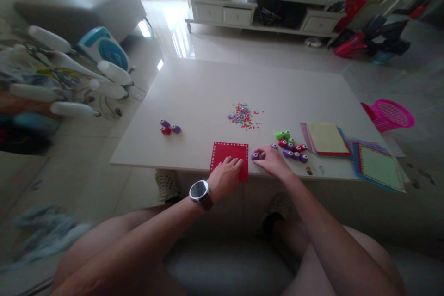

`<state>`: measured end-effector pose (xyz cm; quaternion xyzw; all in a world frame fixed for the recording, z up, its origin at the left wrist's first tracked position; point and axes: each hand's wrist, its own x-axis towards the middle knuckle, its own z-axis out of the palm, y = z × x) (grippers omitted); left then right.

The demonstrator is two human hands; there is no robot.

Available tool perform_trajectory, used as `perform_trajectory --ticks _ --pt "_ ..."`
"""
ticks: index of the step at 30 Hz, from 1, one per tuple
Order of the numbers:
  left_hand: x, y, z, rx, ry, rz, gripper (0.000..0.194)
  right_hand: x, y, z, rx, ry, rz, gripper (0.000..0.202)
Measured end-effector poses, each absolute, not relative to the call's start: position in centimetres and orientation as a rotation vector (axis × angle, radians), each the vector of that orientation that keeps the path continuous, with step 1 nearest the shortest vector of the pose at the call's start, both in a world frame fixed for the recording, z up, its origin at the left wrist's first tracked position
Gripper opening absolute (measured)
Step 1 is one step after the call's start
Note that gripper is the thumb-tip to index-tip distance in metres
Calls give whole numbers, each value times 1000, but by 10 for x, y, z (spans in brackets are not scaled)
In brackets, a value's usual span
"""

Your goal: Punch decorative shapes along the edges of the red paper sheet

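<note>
A red sheet (231, 150) with small punched shapes along its edges lies at the table's near edge. My left hand (226, 175), with a watch above the wrist, rests on it with the fingers spread. Just right of the sheet, my right hand (272, 161) has its thumb and fingers around a purple craft punch (255, 156). Beyond that hand is a group of green, red and purple punches (293, 148). A pile of small colourful paper bits (242, 115) lies farther back on the white table.
Three punches (166, 129) stand at the left of the table (194, 88). Stacks of coloured paper (328, 138) and edged sheets (379, 166) lie at the right. A pink basket (393, 114) is beyond the right edge.
</note>
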<state>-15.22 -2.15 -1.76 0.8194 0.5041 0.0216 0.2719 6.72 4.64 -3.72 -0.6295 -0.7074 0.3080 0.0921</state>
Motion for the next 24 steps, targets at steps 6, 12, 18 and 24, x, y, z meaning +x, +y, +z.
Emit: perform_trajectory --ticks 6,12,18,24 --pt "-150 -23 -11 2225 1381 -29 47 74 44 -27 -1886 -2241 645 14" --pt "-146 -29 -12 2245 1432 -100 52 80 40 -19 -2068 -2370 538 16" --pt "-146 -30 -13 2269 1419 -130 56 77 40 -23 -1959 -2449 511 29" --pt "-145 -29 -11 2286 1400 -151 53 67 38 -22 -1859 -2380 730 41"
